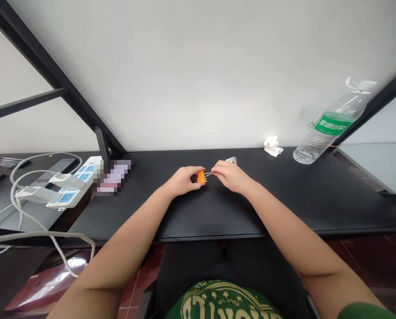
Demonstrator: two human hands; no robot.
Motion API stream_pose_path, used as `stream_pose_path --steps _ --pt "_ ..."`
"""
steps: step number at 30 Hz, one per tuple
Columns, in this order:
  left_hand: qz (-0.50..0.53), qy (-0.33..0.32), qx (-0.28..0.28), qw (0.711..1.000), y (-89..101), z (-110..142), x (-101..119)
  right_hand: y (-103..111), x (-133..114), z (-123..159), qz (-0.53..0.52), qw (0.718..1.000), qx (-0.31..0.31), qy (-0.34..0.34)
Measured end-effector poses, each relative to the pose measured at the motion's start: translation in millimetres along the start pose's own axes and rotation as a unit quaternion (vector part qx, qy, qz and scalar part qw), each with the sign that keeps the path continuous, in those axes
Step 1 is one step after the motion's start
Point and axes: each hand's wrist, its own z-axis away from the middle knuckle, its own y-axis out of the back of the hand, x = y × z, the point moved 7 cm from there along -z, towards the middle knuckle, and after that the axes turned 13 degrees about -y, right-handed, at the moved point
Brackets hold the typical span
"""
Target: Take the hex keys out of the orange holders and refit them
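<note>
My left hand (pixel 183 180) is closed round a small dark object with an orange end (pixel 201 177), held just above the black table (pixel 284 199). My right hand (pixel 230 175) pinches a thin silver metal piece (pixel 208 174) that meets the orange end. A small silvery object (pixel 231 160) lies on the table just behind my right hand. Both hands are at the middle of the table, nearly touching.
A clear plastic water bottle with a green label (pixel 331 126) stands at the back right, a crumpled white tissue (pixel 272 146) beside it. At the left are a white power strip with plugged-in chargers (pixel 72 184) and loose white cables (pixel 34 221). A white wall backs the table.
</note>
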Motion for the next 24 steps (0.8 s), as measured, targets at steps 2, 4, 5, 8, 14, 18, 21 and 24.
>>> stream_pose_path --steps 2,4,5,8,14,18,21,24 --pt "0.007 0.003 0.005 1.000 0.7 0 0 1 1 0 -0.007 1.000 0.007 0.004" --pt "0.011 0.005 0.008 1.000 1.3 0 0 1 1 0 -0.009 1.000 0.008 0.008" --pt "0.015 0.006 0.008 1.000 1.4 0 0 1 0 0 -0.007 1.000 0.008 0.011" --pt "0.035 0.014 0.010 0.999 1.2 1 -1 2 -3 2 0.002 1.000 0.007 0.022" --pt "0.077 0.010 0.034 0.996 4.8 1 1 5 -3 1 -0.018 1.000 0.011 0.001" --pt "0.107 0.003 0.043 0.993 5.8 0 4 6 -2 0 -0.039 0.999 0.012 -0.011" --pt "0.106 -0.003 0.041 0.993 5.4 -1 6 8 -4 0 -0.041 0.999 0.019 -0.007" --pt "0.102 -0.003 0.044 0.994 6.1 -2 6 13 -4 0 -0.039 0.999 0.027 -0.010"
